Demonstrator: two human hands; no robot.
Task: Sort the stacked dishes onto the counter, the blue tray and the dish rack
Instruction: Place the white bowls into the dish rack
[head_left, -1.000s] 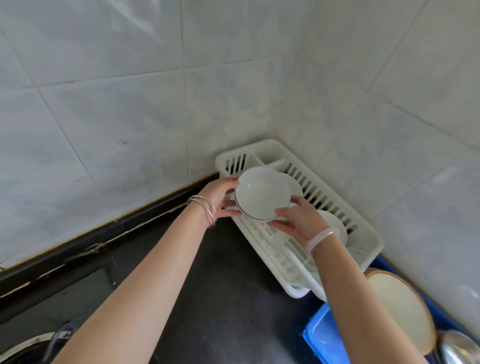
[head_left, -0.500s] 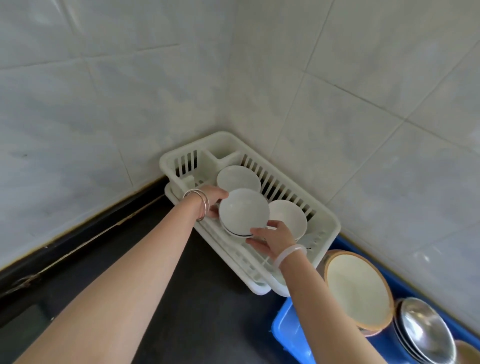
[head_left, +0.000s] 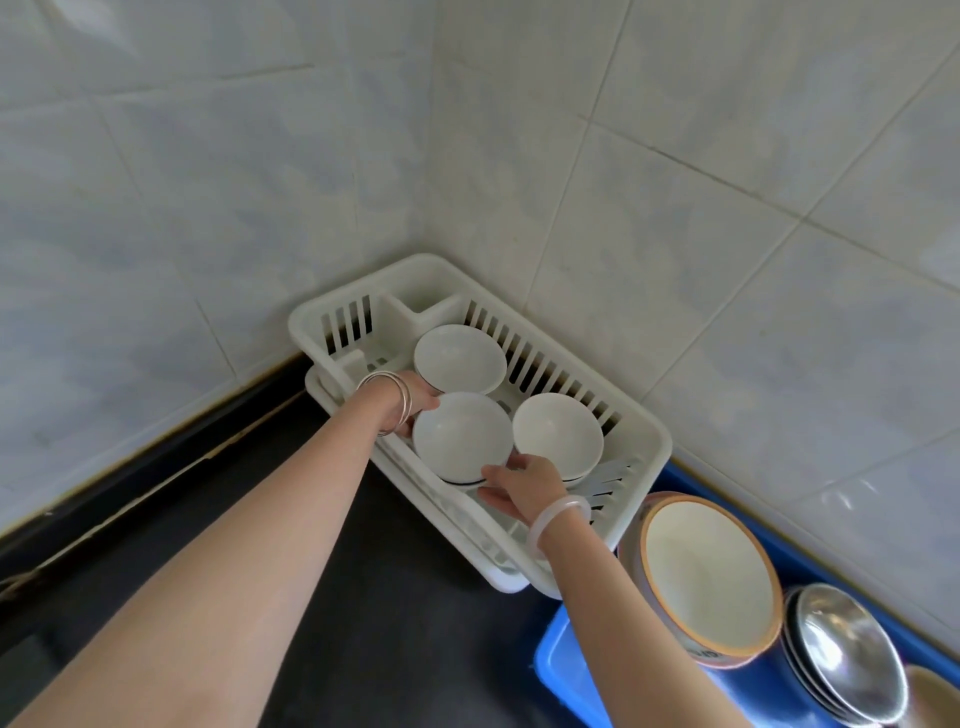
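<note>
A white plastic dish rack (head_left: 641, 434) stands in the tiled corner on the dark counter (head_left: 363, 613). Three white bowls lie in it. The near bowl (head_left: 460, 434) is gripped from both sides: my left hand (head_left: 413, 402) at its left rim, my right hand (head_left: 524, 486) at its lower right rim. A second white bowl (head_left: 460, 358) sits behind it and a third (head_left: 558, 434) to its right. The blue tray (head_left: 563, 670) at lower right holds a stack of orange-rimmed bowls (head_left: 706, 577) and stacked steel bowls (head_left: 841, 649).
Tiled walls close the corner behind and to the right of the rack. A dark ledge (head_left: 156, 457) runs along the left wall. The rack's slotted cutlery compartment (head_left: 358, 325) is at its far left end.
Both hands have lowered the white bowl from above the rack down into it, beside the two other bowls. The view has shifted right, showing more of the blue tray.
</note>
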